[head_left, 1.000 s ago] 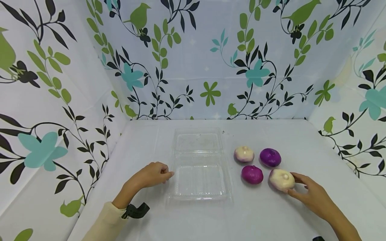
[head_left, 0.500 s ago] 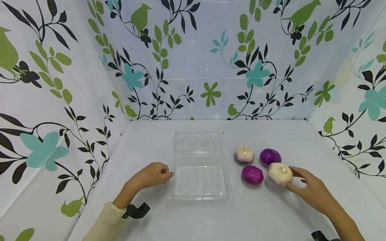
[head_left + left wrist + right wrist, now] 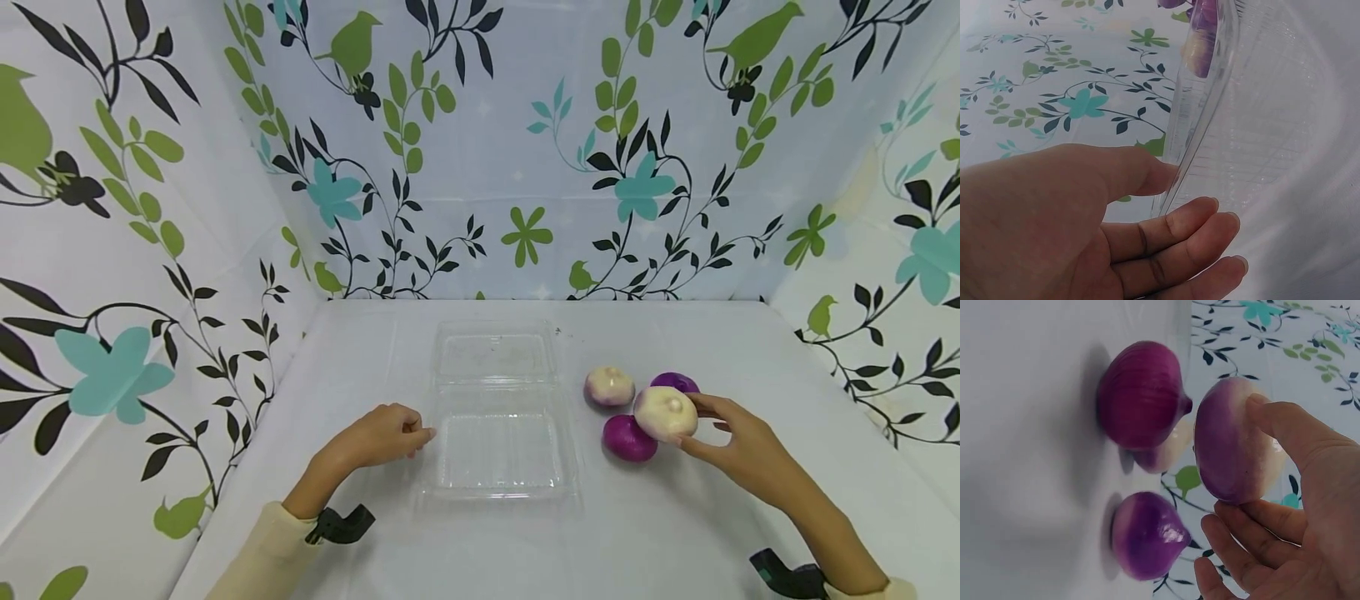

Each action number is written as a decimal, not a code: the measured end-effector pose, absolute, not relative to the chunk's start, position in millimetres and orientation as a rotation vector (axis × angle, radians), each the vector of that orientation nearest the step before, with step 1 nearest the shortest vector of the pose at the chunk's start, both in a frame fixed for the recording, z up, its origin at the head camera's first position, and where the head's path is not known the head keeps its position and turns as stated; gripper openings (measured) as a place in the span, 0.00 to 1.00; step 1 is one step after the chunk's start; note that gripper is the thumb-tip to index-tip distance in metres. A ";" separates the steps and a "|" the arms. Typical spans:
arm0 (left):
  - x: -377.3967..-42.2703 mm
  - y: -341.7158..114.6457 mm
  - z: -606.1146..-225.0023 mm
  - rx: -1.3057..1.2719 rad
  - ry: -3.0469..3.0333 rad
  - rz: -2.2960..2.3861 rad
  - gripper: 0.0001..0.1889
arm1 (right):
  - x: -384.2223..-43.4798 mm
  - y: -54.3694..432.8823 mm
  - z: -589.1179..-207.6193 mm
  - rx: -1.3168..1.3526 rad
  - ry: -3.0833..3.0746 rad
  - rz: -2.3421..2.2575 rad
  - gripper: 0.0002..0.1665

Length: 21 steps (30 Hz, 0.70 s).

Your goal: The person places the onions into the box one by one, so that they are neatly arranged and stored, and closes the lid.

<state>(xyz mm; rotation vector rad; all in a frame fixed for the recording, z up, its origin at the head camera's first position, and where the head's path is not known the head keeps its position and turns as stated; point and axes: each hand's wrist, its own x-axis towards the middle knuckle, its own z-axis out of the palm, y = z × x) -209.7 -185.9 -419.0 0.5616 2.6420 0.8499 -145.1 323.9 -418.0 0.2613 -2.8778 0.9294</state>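
My right hand (image 3: pixel 699 423) grips a white-and-purple onion (image 3: pixel 664 413) and holds it just above the white table (image 3: pixel 675 525). In the right wrist view the thumb and fingers of that hand (image 3: pixel 1244 465) curl round this onion (image 3: pixel 1235 440). Under and behind it lie a magenta onion (image 3: pixel 624 439), a dark purple onion (image 3: pixel 673 381) and another pale onion (image 3: pixel 609 386). A clear plastic clamshell box (image 3: pixel 498 450) lies open, its lid (image 3: pixel 491 354) flat behind it. My left hand (image 3: pixel 408 433) pinches the box's left rim (image 3: pixel 1200 125) between thumb and fingers (image 3: pixel 1210 215).
Leaf-and-bird patterned walls (image 3: pixel 480 150) close in the table on the left, back and right. The magenta onion (image 3: pixel 1141 403) and the dark purple onion (image 3: pixel 1147 534) sit close beside the held one. Black straps (image 3: pixel 337 525) sit on both wrists.
My right hand has lifted the white-and-purple onion off the table and carried it leftwards, over the other onions. The left hand and the box have stayed still.
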 end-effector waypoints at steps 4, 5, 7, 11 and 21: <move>-210.1 -186.3 -420.0 0.567 2.639 0.858 0.20 | -152.1 312.2 -411.6 0.302 -2.878 0.961 0.45; -210.1 -186.3 -420.1 0.569 2.638 0.860 0.20 | -153.8 309.5 -410.3 0.306 -2.882 0.969 0.45; -210.3 -186.3 -420.0 0.573 2.639 0.861 0.20 | -157.2 304.1 -408.1 0.318 -2.888 0.984 0.45; -210.6 -186.4 -419.8 0.574 2.644 0.855 0.20 | -164.4 293.7 -405.0 0.357 -2.889 1.002 0.43; -210.6 -187.6 -420.4 0.564 2.639 0.855 0.20 | -178.7 265.7 -399.5 0.486 -2.867 1.049 0.41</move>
